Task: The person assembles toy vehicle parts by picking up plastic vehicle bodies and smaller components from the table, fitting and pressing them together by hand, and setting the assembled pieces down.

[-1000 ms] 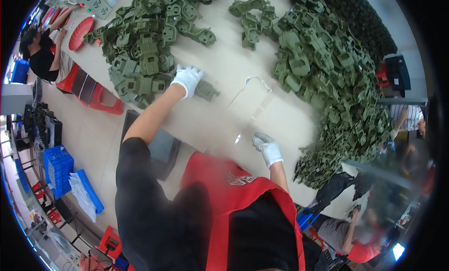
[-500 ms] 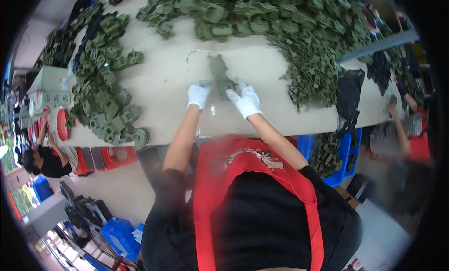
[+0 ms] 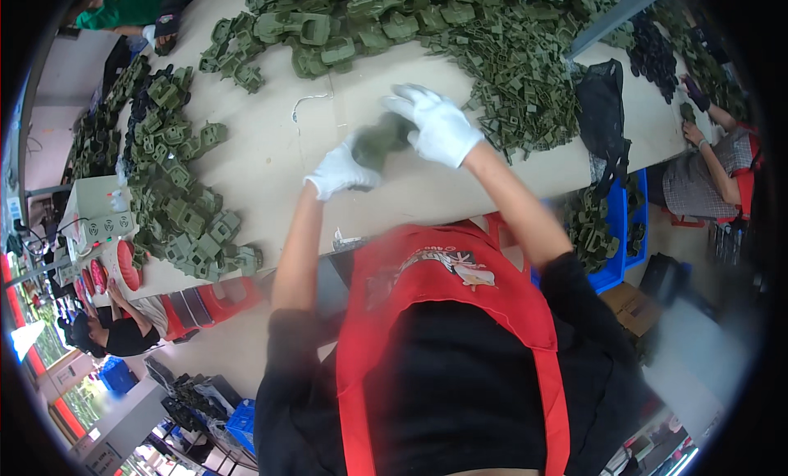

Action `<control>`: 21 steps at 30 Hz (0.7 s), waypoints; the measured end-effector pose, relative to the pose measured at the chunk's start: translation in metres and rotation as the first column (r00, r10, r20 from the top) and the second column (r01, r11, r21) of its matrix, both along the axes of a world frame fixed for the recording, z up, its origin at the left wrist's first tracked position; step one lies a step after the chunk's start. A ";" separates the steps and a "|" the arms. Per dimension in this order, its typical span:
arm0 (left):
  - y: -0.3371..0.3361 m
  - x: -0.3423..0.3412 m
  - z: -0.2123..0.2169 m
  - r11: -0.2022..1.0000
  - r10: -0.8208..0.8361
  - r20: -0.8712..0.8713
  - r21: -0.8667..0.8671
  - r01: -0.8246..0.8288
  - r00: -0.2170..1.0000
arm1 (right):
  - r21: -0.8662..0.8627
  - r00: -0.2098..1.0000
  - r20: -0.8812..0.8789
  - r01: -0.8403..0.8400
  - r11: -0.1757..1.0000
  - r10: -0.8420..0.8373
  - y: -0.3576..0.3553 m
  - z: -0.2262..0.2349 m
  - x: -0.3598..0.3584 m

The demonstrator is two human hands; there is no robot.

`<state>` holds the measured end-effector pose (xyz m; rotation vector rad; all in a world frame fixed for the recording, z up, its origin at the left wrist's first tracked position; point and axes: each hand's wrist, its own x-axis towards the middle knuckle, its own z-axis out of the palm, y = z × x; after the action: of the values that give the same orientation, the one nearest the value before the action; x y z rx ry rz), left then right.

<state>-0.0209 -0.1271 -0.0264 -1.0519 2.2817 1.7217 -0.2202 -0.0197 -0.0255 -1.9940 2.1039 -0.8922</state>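
Note:
In front of me, my gloved left hand [image 3: 343,171] is closed around the near end of an olive-green moulded plastic part [image 3: 376,146]. The part is smeared by motion, so its exact shape cannot be made out. My right hand [image 3: 439,125], also in a white glove, hovers over the far end of the part with fingers stretched out and apart. Whether its thumb touches the part is unclear. Beyond the right hand spreads a heap of small green plastic pieces [image 3: 525,94].
Larger green parts [image 3: 304,29] lie piled along the table's far side, and more [image 3: 176,189] at the left. A black mesh bag [image 3: 601,107] hangs near the right edge, above blue crates [image 3: 611,238]. Co-workers sit left and right; another person's gloved hand [image 3: 167,25] is far left.
The part has turned and is now blurred. My right hand has left its near end and moved farther up, fingers extended. My left hand has closed round the part. The whole view has shifted.

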 end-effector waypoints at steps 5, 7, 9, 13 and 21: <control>-0.018 0.009 0.046 0.889 0.113 -0.233 0.459 0.007 0.966 | 0.642 0.833 0.507 -0.536 0.548 0.221 -0.002 0.059 -0.025; -0.010 0.010 0.022 0.814 0.409 -0.350 0.557 -0.163 0.843 | 0.529 0.714 0.699 -0.485 0.696 -0.033 0.015 0.037 -0.022; 0.016 -0.006 0.000 0.728 0.609 -0.376 0.614 -0.304 0.699 | 0.414 0.536 0.811 -0.238 0.879 -0.236 0.031 0.010 -0.009; 0.068 -0.041 -0.052 0.884 0.465 -0.452 0.184 -0.431 0.761 | 0.339 0.777 0.602 -0.042 0.940 -0.182 0.049 -0.035 0.032; 0.041 0.042 -0.033 0.654 0.501 -0.261 0.739 -0.163 0.825 | 0.689 0.485 0.706 -0.298 0.661 -0.516 0.076 -0.088 -0.003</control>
<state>0.0210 -0.0862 -0.0593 -1.0069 1.3344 2.9097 -0.2234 0.0567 -0.1137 -0.6400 1.5215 -0.6312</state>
